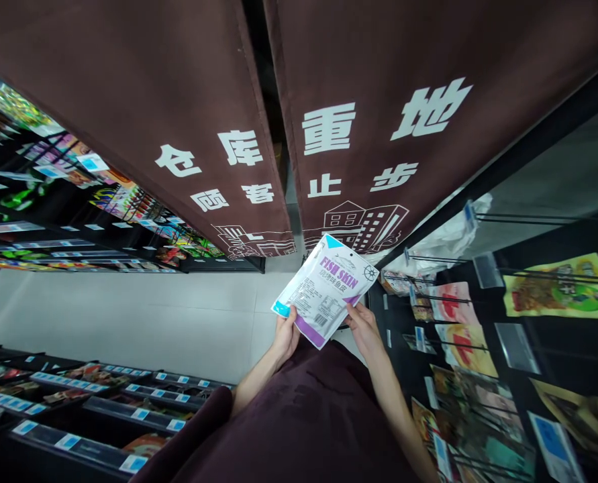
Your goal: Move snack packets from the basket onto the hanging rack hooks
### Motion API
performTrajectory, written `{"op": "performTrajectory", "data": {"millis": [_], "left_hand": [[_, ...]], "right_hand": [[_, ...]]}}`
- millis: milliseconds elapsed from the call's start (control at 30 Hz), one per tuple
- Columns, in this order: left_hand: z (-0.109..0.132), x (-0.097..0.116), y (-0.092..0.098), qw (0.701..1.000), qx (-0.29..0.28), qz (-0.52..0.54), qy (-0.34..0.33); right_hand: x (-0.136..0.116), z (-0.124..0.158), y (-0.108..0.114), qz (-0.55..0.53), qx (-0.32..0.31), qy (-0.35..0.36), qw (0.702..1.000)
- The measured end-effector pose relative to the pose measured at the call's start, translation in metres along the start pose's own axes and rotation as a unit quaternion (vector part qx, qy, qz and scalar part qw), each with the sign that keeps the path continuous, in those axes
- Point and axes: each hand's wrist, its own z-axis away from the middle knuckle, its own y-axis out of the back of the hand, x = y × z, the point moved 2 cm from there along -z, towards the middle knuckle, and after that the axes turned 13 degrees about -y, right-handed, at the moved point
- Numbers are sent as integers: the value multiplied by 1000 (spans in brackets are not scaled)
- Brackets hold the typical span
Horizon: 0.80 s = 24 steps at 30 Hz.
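Observation:
A white snack packet (pixel 323 288) with purple "FISH SKIN" lettering, blue corners and a purple lower strip is held up in front of my body, tilted. My left hand (pixel 286 335) pinches its lower left corner, thumb on the face. At the lower right edge my right hand (pixel 363 327) grips it, also with the thumb in front. The fingers behind the packet are hidden. Small print and a barcode show on the side turned to me.
A brown split curtain (pixel 379 54) with white characters hangs ahead. Hooks with hanging packets (pixel 560 285) line the right wall. Stocked shelves (pixel 127 208) stand at the left, and low bins (pixel 102 402) at the lower left. Pale floor (pixel 178 305) lies between them.

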Motion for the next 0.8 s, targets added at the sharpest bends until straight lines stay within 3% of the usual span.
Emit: {"op": "performTrajectory", "data": {"millis": [800], "left_hand": [[5, 6, 16, 999, -29, -16, 17]], "right_hand": [[5, -2, -9, -35, 33, -4, 999]]}}
